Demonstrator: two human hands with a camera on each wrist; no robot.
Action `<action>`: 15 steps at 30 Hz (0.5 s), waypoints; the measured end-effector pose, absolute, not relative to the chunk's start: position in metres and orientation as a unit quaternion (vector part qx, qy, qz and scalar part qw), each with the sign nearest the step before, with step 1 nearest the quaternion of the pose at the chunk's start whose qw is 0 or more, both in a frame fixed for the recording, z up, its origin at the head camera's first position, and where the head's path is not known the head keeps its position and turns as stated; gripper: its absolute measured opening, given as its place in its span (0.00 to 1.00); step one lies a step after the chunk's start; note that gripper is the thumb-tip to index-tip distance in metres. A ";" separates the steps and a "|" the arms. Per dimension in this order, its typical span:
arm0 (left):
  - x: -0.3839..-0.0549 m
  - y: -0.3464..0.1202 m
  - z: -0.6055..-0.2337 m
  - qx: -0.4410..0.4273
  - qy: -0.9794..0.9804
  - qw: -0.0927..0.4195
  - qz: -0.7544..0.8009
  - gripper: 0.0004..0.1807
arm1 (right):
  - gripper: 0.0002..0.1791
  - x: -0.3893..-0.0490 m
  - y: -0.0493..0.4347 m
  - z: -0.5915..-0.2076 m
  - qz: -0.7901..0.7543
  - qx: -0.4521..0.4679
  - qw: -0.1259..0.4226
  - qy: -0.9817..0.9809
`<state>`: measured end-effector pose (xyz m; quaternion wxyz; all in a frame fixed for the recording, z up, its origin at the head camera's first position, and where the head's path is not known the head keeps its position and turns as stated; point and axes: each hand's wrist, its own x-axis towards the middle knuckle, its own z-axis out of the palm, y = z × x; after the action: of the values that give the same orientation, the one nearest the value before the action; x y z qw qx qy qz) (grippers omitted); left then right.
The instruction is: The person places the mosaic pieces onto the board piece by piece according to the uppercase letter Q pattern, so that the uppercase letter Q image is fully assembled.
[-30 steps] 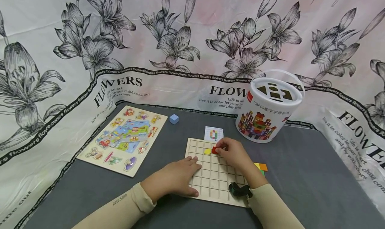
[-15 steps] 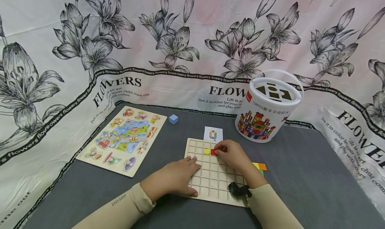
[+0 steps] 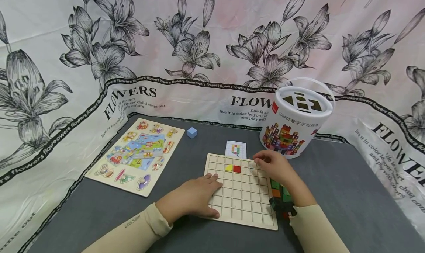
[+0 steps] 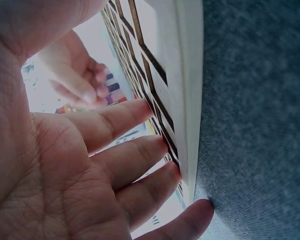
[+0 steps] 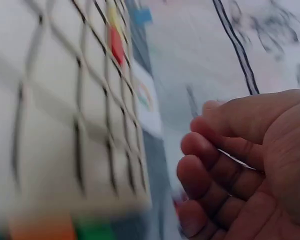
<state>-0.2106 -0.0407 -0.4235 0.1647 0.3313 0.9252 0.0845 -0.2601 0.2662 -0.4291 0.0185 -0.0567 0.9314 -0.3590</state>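
Observation:
A wooden grid board (image 3: pixel 232 199) lies on the grey table. My left hand (image 3: pixel 196 196) rests on its left edge with fingers spread; in the left wrist view the fingertips (image 4: pixel 155 145) touch the board's edge. One yellow piece (image 3: pixel 229 167) and a red square (image 3: pixel 237 169) sit side by side in the upper grid cells. My right hand (image 3: pixel 273 166) is over the board's upper right corner, fingers loosely curled. In the right wrist view that hand (image 5: pixel 240 160) holds nothing. A small card (image 3: pixel 236 149) with a coloured block pattern lies against the board's far edge.
Several green and orange blocks (image 3: pixel 276 193) lie along the board's right side, partly hidden under my right wrist. A white bucket (image 3: pixel 285 127) with a handle stands behind them. A picture puzzle board (image 3: pixel 132 189) lies at left, with a blue cube (image 3: pixel 192 132) beside it.
My right hand has let go of the red square, leaving it next to the yellow piece, and moved right to the board's corner. My left hand has stayed put.

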 end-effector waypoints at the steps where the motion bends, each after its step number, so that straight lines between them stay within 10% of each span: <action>1: -0.210 -0.041 -0.424 0.331 0.925 0.165 0.085 0.51 | 0.14 -0.257 0.276 -0.426 -0.349 -0.053 0.021 0.935; 15: -0.211 -0.040 -0.426 0.330 0.925 0.167 0.084 0.51 | 0.14 -0.215 0.350 -0.431 -0.211 -0.057 0.066 0.973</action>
<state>-0.2113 -0.0402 -0.4257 0.1669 0.3297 0.9254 0.0838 -0.2147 0.3505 -0.4312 0.0664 -0.0572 0.9735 -0.2114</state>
